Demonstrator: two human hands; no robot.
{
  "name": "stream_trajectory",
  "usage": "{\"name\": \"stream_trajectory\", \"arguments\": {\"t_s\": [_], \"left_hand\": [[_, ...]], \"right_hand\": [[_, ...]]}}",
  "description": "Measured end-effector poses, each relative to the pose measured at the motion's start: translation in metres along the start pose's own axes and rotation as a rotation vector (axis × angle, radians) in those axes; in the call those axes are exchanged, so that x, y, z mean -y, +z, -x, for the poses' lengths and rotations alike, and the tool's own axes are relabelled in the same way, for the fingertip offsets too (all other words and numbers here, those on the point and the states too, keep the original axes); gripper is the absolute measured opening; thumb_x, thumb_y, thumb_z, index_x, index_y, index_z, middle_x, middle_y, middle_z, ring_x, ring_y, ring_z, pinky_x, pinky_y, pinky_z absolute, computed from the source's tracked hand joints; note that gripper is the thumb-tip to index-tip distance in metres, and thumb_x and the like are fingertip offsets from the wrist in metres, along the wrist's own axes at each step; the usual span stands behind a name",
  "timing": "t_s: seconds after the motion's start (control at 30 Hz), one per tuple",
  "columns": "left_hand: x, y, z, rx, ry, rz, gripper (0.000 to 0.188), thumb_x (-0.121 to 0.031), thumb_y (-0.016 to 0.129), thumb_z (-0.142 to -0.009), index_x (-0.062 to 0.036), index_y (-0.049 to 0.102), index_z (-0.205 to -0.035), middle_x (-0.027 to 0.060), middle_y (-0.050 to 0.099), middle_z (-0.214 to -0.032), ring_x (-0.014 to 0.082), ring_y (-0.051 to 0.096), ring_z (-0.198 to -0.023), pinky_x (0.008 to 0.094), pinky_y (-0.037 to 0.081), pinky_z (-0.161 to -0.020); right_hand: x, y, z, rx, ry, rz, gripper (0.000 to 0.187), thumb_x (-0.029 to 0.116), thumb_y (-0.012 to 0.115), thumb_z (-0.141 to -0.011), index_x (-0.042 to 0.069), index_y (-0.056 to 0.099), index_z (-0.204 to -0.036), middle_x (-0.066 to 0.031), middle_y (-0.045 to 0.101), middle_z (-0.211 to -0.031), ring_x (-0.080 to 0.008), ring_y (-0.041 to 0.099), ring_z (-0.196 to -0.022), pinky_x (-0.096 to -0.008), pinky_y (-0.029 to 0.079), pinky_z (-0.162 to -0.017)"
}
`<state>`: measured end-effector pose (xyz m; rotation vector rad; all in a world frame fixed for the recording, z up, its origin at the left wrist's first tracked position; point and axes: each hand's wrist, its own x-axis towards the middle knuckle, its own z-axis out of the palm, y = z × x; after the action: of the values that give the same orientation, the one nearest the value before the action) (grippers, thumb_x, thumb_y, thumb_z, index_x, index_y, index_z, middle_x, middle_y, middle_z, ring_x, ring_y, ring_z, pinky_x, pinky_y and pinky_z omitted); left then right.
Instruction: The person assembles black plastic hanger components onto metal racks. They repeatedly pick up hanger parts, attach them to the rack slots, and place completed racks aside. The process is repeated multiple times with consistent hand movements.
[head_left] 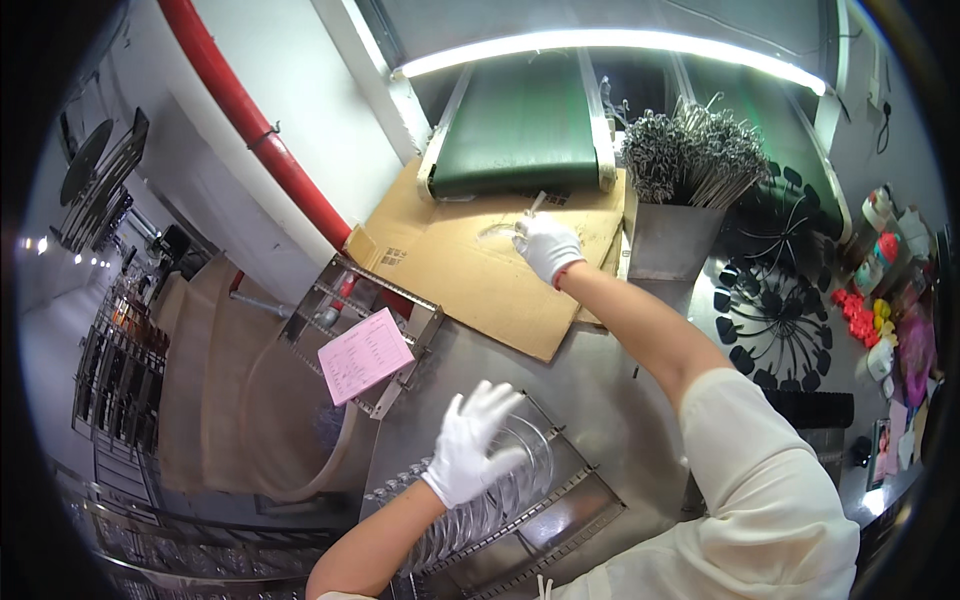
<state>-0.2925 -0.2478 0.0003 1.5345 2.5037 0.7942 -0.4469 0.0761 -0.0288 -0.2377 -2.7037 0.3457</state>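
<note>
My left hand (478, 443), in a white glove, is held over a wire rack (590, 475) with its fingers spread, gripping nothing. Clear curved discs (535, 455), like glass lids, stand in a row in that rack, partly hidden by the hand. My right hand (548, 245), also gloved in white, reaches far forward over a flat cardboard sheet (510, 310). Its fingers are curled. A short pale strip (538, 202) sticks up at its fingertips; whether it is held is unclear. Beside these fingers a faint clear curved outline (495, 232) shows on the cardboard.
A green conveyor belt (520, 130) ends behind the cardboard. A metal bin (675, 240) of hooked wires (690, 150) stands to its right, beside black fan-shaped racks (775, 320). Pink paper (365, 357) lies on a metal frame at left, near a red pipe (260, 130).
</note>
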Motion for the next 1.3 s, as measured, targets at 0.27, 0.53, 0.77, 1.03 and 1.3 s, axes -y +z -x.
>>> {"name": "stream_trajectory", "arguments": {"t_s": [0.27,0.53,0.77,1.03,1.3], "left_hand": [[-0.043,-0.028,-0.001,-0.605,-0.429,0.55,0.06,-0.017,0.082,-0.085,0.0027,0.058,-0.136,0.012,0.07,-0.118,0.0173,0.068,-0.102,0.0296,0.056,-0.086],[-0.1,-0.041,0.033,-0.457,-0.623,0.917,0.027,-0.023,0.064,-0.103,0.0018,0.071,-0.098,0.0004,0.06,-0.062,0.006,0.051,-0.047,0.0211,0.038,-0.044],[-0.074,-0.049,0.087,-0.671,-0.709,1.144,0.018,-0.013,0.068,-0.099,0.0024,0.071,-0.109,0.0042,0.064,-0.07,0.0109,0.057,-0.053,0.0229,0.044,-0.047],[-0.077,-0.049,0.112,-0.608,-0.672,1.214,0.019,-0.015,0.071,-0.098,0.0035,0.072,-0.103,0.0067,0.07,-0.076,0.0125,0.062,-0.057,0.0242,0.048,-0.052],[-0.093,-0.05,0.132,-0.568,-0.582,1.247,0.019,-0.014,0.069,-0.098,0.0044,0.072,-0.103,0.0082,0.07,-0.076,0.0135,0.063,-0.06,0.0257,0.05,-0.056]], "right_hand": [[0.082,-0.133,0.176,0.704,0.345,-2.13,0.043,0.036,0.051,-0.108,0.007,0.054,-0.139,-0.0053,0.072,-0.105,-0.0069,0.058,-0.068,-0.0202,0.043,-0.058],[0.089,-0.16,0.252,-0.136,-0.392,-0.658,0.017,0.023,0.065,-0.1,0.006,0.067,-0.101,-0.0111,0.07,-0.08,-0.0292,0.069,-0.07,-0.0373,0.057,-0.066],[0.041,-0.106,0.237,0.726,0.236,-0.833,0.043,0.038,0.052,-0.105,0.0,0.072,-0.102,-0.0203,0.074,-0.094,-0.037,0.072,-0.086,-0.0422,0.057,-0.078],[0.07,-0.074,0.194,0.944,-0.18,-0.201,0.058,0.048,0.041,-0.106,0.006,0.078,-0.09,-0.0073,0.075,-0.078,-0.0257,0.072,-0.083,-0.0403,0.054,-0.085],[0.072,-0.078,0.195,0.86,-0.057,-0.131,0.064,0.053,0.04,-0.104,0.003,0.078,-0.096,-0.0152,0.075,-0.089,-0.0351,0.071,-0.095,-0.0455,0.052,-0.09]]}}
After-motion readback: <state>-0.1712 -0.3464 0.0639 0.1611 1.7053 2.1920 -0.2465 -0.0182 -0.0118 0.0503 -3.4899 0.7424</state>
